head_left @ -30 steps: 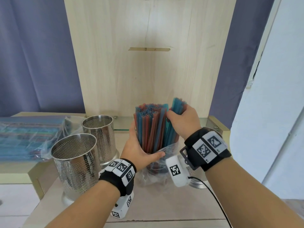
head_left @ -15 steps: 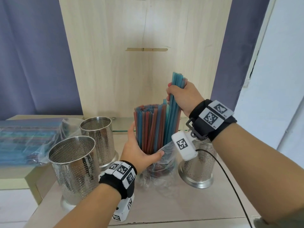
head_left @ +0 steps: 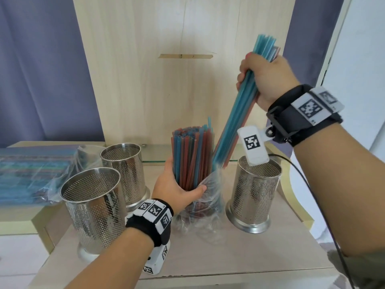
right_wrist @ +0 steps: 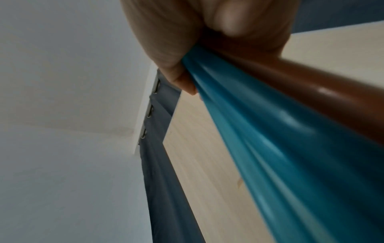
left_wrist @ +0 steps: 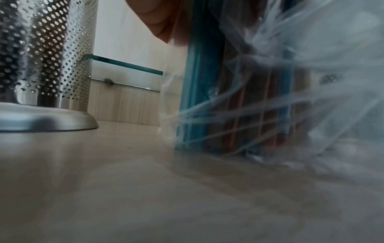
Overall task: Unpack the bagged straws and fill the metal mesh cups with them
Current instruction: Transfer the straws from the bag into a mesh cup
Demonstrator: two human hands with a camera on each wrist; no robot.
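Observation:
An upright bundle of blue and red straws (head_left: 191, 157) stands in a crumpled clear bag (head_left: 208, 205) on the wooden shelf. My left hand (head_left: 177, 186) grips the bundle low down through the plastic. My right hand (head_left: 264, 80) is raised high, its fist closed round a handful of mostly blue straws (head_left: 235, 122) that slant down toward the bag, their lower ends at its mouth. In the right wrist view the fingers (right_wrist: 172, 54) clamp those blue and red straws (right_wrist: 280, 131). Three metal mesh cups stand empty: right (head_left: 254, 192), back left (head_left: 123, 172), front left (head_left: 93, 209).
A second sealed bag of straws (head_left: 31, 174) lies on the raised ledge at the left. A wooden back panel (head_left: 183, 80) stands close behind the cups. A glass shelf edge (left_wrist: 126, 65) runs along the back. A black cable (head_left: 312, 195) hangs from my right wrist.
My right hand has lifted its handful of straws up and to the right, nearly out of the bag. The left hand still holds the bundle in place.

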